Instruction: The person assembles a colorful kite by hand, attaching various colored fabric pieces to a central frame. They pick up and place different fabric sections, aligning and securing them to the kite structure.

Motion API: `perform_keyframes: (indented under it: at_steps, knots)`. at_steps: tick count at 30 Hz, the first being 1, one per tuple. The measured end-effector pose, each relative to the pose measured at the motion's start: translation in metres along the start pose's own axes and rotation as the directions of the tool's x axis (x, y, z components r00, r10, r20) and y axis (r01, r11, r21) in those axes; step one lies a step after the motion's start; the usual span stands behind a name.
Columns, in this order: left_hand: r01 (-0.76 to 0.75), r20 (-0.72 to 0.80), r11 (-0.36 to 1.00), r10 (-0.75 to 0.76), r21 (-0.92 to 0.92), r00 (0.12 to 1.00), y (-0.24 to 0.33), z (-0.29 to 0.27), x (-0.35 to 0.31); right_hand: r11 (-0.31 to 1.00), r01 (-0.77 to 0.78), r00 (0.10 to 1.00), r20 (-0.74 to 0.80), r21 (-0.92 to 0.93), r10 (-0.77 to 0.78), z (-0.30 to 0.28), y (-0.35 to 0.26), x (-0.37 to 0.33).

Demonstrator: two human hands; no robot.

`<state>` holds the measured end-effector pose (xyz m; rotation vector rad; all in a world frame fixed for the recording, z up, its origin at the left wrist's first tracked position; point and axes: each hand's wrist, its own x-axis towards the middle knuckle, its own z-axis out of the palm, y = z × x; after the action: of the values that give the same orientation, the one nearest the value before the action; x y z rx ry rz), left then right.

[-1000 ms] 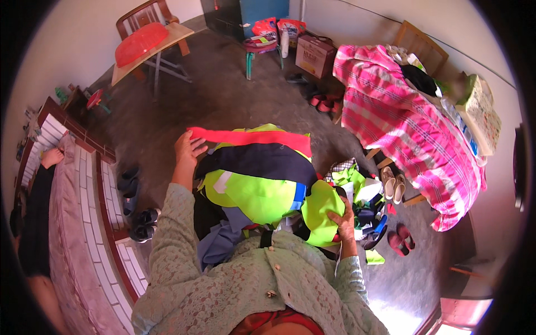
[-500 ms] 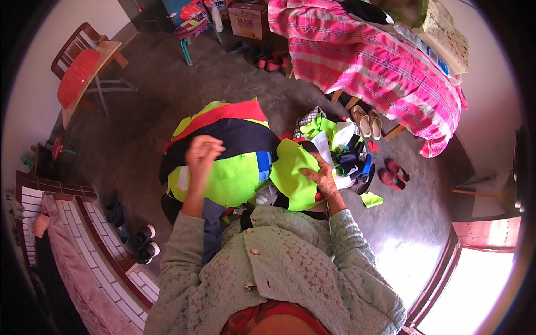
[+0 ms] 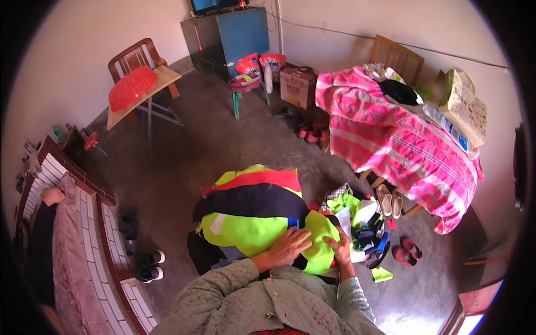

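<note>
A fluorescent yellow-green cloth piece (image 3: 319,237) lies over my lap at the right. My right hand (image 3: 339,249) grips its right edge, thumb on top and the other fingers hidden beneath. My left hand (image 3: 286,249) rests palm down at its left side, fingers stretched out and apart. Left of it spreads a larger cloth bundle (image 3: 237,230) in the same yellow-green, crossed by a black band (image 3: 251,201) and a red band (image 3: 259,179). A strip of blue shows just beyond my left fingertips.
Fabric scraps (image 3: 363,220) heap on the floor to my right, beside red shoes (image 3: 406,251) and beige shoes (image 3: 389,201). A pink checked cloth (image 3: 402,151) drapes furniture at the far right. Black shoes (image 3: 149,266) and a tiled ledge (image 3: 95,251) with another person's limb are left.
My left hand has come down from above the large bundle and moved right onto the smaller piece. My right hand keeps hold of its edge. The view has tilted up toward the room.
</note>
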<state>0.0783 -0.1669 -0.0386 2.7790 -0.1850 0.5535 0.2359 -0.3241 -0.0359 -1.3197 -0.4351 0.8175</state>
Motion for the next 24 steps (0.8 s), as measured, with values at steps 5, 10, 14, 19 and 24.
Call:
perform_keyframes:
  at_steps: [5,10,14,19,24]
  knots:
    - [-0.039,-0.077,0.998,0.034,-0.052,0.996,0.0,-0.015,0.012,0.998,0.034,0.999,-0.018,0.046,-0.034,-0.009,0.015,0.003]
    - [-0.014,0.006,0.991,0.015,-0.136,1.0,-0.003,-0.012,0.006,0.998,0.028,0.999,-0.033,0.057,-0.027,-0.008,0.014,0.002]
    - [-0.051,0.02,0.978,0.056,-0.205,0.998,-0.001,-0.012,0.008,0.996,0.034,0.998,-0.063,0.08,-0.029,-0.004,0.01,-0.002]
    - [-0.05,-0.011,0.974,0.049,-0.221,0.999,0.001,-0.013,0.007,0.996,0.037,0.998,-0.045,0.08,-0.033,-0.002,0.013,0.002]
    - [0.012,-0.099,0.931,-0.052,-0.364,0.994,0.003,-0.012,0.012,0.998,0.048,0.998,-0.051,0.052,-0.045,-0.01,0.022,0.005]
